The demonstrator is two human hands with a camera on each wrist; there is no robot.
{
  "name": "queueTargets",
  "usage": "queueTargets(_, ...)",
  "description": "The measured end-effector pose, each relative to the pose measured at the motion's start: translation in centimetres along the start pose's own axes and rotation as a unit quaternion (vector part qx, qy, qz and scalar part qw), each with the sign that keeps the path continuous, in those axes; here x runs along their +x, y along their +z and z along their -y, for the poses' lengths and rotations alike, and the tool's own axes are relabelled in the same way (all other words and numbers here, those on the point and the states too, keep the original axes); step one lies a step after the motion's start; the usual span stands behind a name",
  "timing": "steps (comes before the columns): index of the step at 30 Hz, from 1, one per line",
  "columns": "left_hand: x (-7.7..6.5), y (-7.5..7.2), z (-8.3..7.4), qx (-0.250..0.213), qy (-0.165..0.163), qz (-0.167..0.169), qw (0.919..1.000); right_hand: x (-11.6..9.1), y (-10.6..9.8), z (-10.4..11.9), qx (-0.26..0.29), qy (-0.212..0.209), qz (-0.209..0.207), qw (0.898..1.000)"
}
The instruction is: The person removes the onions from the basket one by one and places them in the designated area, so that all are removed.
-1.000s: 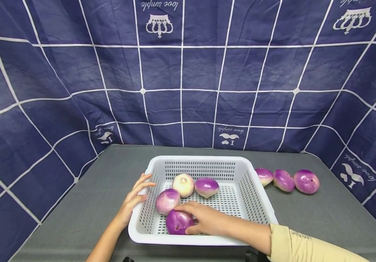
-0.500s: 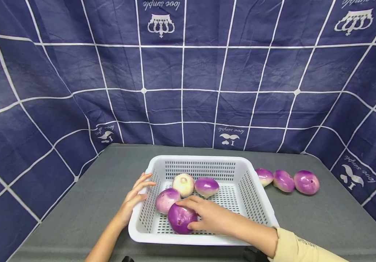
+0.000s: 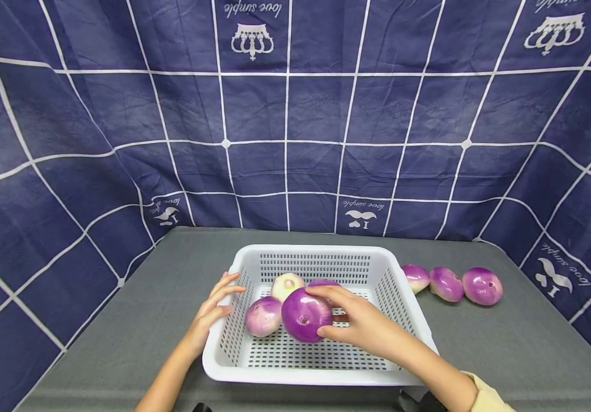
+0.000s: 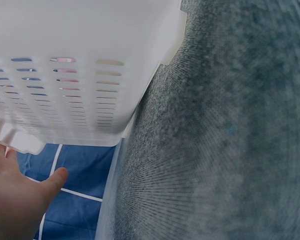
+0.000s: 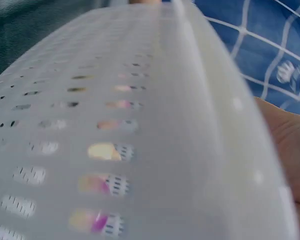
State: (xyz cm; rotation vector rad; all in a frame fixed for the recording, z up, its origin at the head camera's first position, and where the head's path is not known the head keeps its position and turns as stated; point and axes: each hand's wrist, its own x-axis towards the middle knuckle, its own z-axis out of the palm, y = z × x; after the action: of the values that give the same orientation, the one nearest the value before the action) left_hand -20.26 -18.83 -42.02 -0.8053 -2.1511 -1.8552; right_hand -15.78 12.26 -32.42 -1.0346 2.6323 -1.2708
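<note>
In the head view my right hand [image 3: 362,323] pinches a glossy red onion [image 3: 306,316] between thumb and fingers. The held onion is lifted over the white plastic basket [image 3: 316,375] and partly covers another red onion [image 3: 323,282] behind it. A pale, whitish onion [image 3: 287,285] and a purple-and-white onion [image 3: 263,316] lie at the basket's left side. My left hand [image 3: 208,320] rests with relaxed fingers over the left rim. In the left wrist view one digit of the left hand [image 4: 22,195] stands away from the basket wall. The basket wall hides the right fingers in the right wrist view.
Outside the basket to the right, three red onions, left [image 3: 415,278], middle [image 3: 446,284] and right [image 3: 482,285], lie in a row on the grey cloth-covered table [image 3: 532,343]. A blue curtain with white grid lines [image 3: 316,109] hangs behind and at both sides.
My right hand has raised the red onion from the basket's near left part and carried it up and rightward. My left hand stays at the left rim.
</note>
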Motion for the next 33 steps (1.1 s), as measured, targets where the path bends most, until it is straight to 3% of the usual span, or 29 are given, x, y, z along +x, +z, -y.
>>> queueTargets(8, 0.1, -0.1, 0.0, -0.001, 0.000, 0.001, 1.0000, -2.9, -1.5, -1.0, 0.060, 0.016, -0.124, 0.990)
queueTargets(16, 0.0, -0.2, 0.1, -0.004, 0.002, 0.000, 1.0000, -5.6, -3.1, -2.6, 0.094, 0.021, -0.264, 0.960)
queueTargets(23, 0.0, 0.1, 0.2, -0.007, 0.007, 0.006, 0.9999, -7.9, -4.0, -5.1, 0.123, 0.041, -0.322, 0.938)
queueTargets(28, 0.0, 0.1, 0.2, -0.010, 0.004, 0.004, 0.9999, -8.8, -4.7, -6.4, 0.087, 0.081, -0.350, 0.929)
queueTargets(33, 0.0, 0.0, 0.1, -0.008, 0.006, -0.002, 1.0000, -8.9, -5.5, -7.7, 0.007, 0.131, -0.372, 0.919)
